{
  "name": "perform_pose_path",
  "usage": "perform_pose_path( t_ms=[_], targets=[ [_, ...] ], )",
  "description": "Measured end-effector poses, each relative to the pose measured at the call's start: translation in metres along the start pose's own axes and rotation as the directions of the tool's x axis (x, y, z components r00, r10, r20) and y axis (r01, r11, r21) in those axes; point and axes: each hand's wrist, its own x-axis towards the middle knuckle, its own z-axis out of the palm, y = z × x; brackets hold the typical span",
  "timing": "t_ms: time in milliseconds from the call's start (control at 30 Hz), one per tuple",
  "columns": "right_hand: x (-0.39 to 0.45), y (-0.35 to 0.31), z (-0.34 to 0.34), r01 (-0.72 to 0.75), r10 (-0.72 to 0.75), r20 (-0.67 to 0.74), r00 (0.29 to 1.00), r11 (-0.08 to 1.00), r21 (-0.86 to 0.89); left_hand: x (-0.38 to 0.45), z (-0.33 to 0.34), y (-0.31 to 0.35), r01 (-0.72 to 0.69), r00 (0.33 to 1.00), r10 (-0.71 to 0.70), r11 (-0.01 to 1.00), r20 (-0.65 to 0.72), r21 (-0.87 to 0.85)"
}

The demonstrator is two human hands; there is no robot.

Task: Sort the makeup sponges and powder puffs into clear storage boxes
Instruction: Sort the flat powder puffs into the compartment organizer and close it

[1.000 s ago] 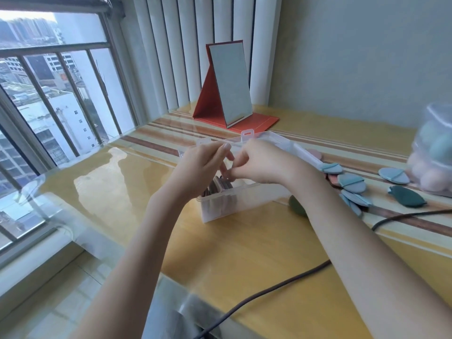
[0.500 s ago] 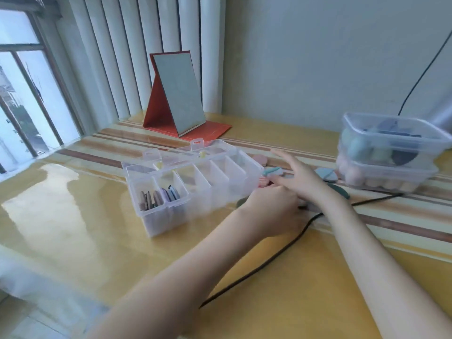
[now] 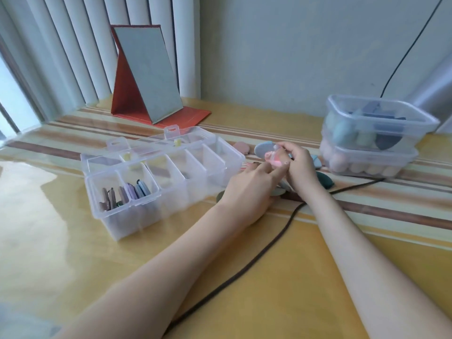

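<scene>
A clear divided storage box (image 3: 156, 182) stands open on the table, with several flat powder puffs (image 3: 124, 195) upright in its two nearest compartments. To its right my right hand (image 3: 299, 165) pinches a pink puff (image 3: 275, 159) just above the table. My left hand (image 3: 249, 189) lies beside it, its fingers reaching to the same puff. A blue-grey puff (image 3: 263, 148) lies behind the pink one. Other loose puffs lie around and under my hands, among them a dark green one (image 3: 324, 179) and a pink one (image 3: 241, 147).
Two stacked clear tubs (image 3: 371, 143) with sponges stand at the right. A red folding mirror (image 3: 146, 79) stands at the back by the blinds. A dark cable (image 3: 264, 250) runs across the table under my right forearm. The wall is close behind.
Both hands left the divided box and moved right to the loose puffs. My right hand has picked up a pink puff and my left hand has joined it. The view swung right.
</scene>
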Motion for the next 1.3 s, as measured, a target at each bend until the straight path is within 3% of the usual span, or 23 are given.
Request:
perform_pose_path(
  t_ms=[100, 200, 300, 533, 667, 967, 1133, 1300],
  targets=[
    [0.002, 0.002, -0.001, -0.045, 0.047, -0.052, 0.998, 0.999, 0.026, 0.003, 0.002, 0.000, -0.024, 0.999, 0.025, 0.997, -0.020, 0.078],
    [0.006, 0.003, 0.001, -0.184, 0.183, 0.024, 0.983, 0.963, 0.194, 0.001, 0.002, -0.001, -0.020, 0.997, 0.017, 0.999, -0.071, -0.041],
    [0.005, 0.002, -0.002, -0.206, 0.183, 0.117, 0.976, 0.950, 0.234, -0.002, 0.004, -0.006, 0.008, 0.991, -0.027, 0.989, -0.128, -0.146],
    [0.002, -0.001, -0.004, -0.182, 0.142, 0.262, 0.955, 0.974, 0.134, -0.005, 0.004, -0.007, -0.012, 0.989, -0.041, 0.937, -0.143, -0.349],
    [-0.003, -0.001, -0.007, -0.094, 0.068, 0.310, 0.948, 0.993, 0.069, -0.006, 0.005, -0.007, -0.001, 0.993, -0.038, 0.946, -0.113, -0.324],
    [-0.002, -0.003, -0.013, 0.013, 0.068, 0.426, 0.902, 0.983, -0.184, -0.010, 0.003, -0.005, 0.026, 0.995, -0.057, 0.944, -0.085, -0.329],
    [-0.006, -0.003, -0.007, -0.011, 0.025, 0.347, 0.938, 0.999, -0.042, -0.008, 0.003, -0.006, 0.007, 0.989, -0.054, 0.945, -0.135, -0.327],
    [-0.008, -0.003, 0.000, -0.045, 0.025, 0.165, 0.986, 0.992, 0.120, -0.007, 0.002, -0.008, 0.009, 0.988, -0.064, 0.935, -0.144, -0.353]
  ],
)
